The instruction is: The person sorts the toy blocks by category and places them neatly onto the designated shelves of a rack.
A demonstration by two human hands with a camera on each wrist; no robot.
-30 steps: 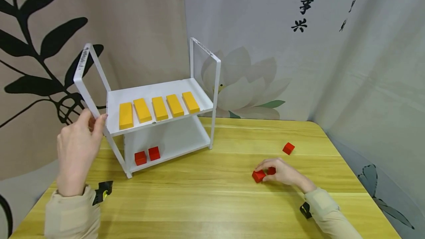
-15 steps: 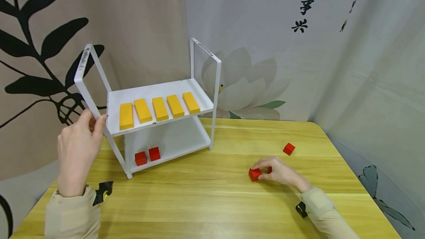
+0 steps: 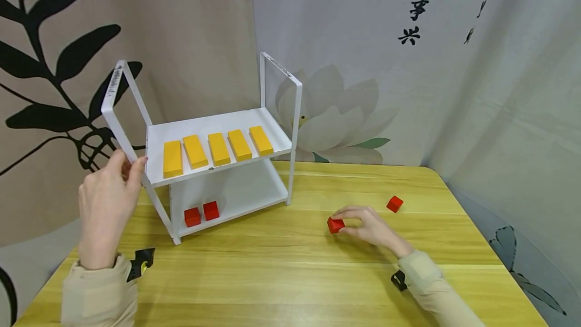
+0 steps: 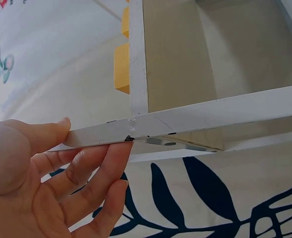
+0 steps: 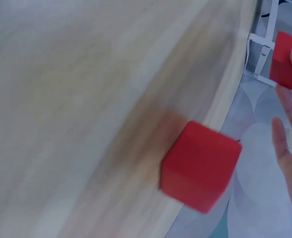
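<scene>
At the left of the head view, my left hand [image 3: 105, 198] pinches the side upright of a white two-tier shelf rack [image 3: 268, 180]. In the left wrist view, thumb and fingers lie on either side of that white bar [image 4: 94, 134]. Over the table's middle right, my right hand [image 3: 369, 228] pinches a red cube [image 3: 336, 225] between thumb and fingers. The right wrist view shows this held cube [image 5: 286, 62] at its right edge. Another red cube [image 3: 394, 204] lies on the table behind the right hand. Two red cubes [image 3: 192, 217] sit on the lower shelf.
Several yellow blocks [image 3: 219, 149] stand in a row on the upper shelf. The wooden table [image 3: 272, 276] reaches a patterned curtain [image 3: 345, 39] behind. A red cube [image 5: 200, 166] rests close to the right wrist camera; which cube it is, I cannot tell.
My right hand has moved left and slightly away with the red cube toward the rack. A red patch seen earlier behind its fingers is out of sight. My left hand stays put.
</scene>
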